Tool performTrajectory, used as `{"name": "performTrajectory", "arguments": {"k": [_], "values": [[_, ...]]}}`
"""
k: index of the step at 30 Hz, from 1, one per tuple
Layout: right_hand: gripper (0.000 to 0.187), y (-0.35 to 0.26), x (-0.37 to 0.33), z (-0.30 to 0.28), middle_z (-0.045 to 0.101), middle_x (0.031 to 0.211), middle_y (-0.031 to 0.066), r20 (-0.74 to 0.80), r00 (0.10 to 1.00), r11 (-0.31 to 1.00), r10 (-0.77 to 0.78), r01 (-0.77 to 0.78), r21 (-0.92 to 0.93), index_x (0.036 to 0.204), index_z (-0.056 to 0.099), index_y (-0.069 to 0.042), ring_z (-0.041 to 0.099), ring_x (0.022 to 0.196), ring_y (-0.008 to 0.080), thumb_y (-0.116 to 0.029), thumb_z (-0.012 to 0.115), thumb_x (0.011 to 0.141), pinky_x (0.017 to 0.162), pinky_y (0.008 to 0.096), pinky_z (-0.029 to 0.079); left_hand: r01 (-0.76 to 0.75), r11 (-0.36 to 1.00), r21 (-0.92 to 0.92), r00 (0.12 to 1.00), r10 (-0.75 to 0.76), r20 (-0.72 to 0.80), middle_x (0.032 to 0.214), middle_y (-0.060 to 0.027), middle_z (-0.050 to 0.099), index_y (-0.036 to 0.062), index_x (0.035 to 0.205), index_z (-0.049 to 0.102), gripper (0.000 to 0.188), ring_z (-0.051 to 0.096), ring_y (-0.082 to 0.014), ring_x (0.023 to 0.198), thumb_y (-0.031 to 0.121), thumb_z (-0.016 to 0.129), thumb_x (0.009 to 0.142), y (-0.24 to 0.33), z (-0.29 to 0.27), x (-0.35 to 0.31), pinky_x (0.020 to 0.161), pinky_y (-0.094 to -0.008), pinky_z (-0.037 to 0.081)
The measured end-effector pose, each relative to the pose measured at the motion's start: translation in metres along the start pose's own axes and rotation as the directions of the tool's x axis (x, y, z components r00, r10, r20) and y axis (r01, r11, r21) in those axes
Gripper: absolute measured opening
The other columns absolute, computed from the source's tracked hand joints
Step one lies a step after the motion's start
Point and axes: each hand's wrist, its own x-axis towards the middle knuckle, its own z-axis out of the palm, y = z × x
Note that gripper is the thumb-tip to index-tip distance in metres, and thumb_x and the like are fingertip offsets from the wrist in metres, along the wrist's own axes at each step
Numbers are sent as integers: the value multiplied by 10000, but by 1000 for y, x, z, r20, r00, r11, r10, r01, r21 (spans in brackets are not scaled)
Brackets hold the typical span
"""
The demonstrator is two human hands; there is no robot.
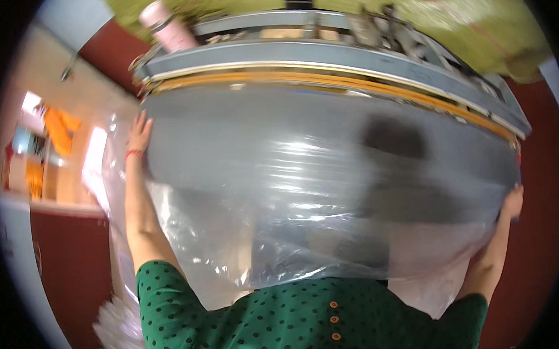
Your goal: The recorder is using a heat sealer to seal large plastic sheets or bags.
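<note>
A wide sheet of clear plastic film (305, 192) lies over the grey flat bed of a machine and drapes toward my body at the near side. At the bed's left edge my left hand (140, 134) rests on the film, its fingers stretched out; a red band circles that wrist. My right hand (513, 203) is at the right edge, lower than the left one, with its fingers curled closed around the border of the film. Blur hides the exact grip there.
Beyond the film runs a long grey metal bar (324, 57) with an orange-yellow strip (300, 77) along it. A pink cylinder (167, 26) stands at the far left, and yellow-green sheeting (447, 17) lies behind. Bunched clear plastic (119, 334) hangs at lower left above dark red flooring (74, 264).
</note>
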Motion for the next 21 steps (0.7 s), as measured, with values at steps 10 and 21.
{"name": "performTrajectory", "arguments": {"k": [10, 21], "values": [[314, -56, -11, -15, 596, 806, 199, 10, 998, 996, -70, 69, 61, 860, 563, -61, 576, 803, 344, -333, 407, 838, 691, 457, 439, -107, 846, -523, 991, 134, 12, 837, -37, 601, 31, 966, 585, 361, 544, -112, 730, 351, 469, 845, 200, -21, -22, 616, -236, 397], [262, -47, -11, -20, 597, 806, 202, 22, 999, 991, -35, 32, 130, 864, 555, -38, 580, 796, 342, -251, 403, 849, 700, 430, 441, 77, 357, -931, -44, 934, 355, 1260, -130, 385, 11, 1271, 306, 629, 431, -199, 1076, 234, 605, 765, 626, 30, -447, 909, -285, 342]]}}
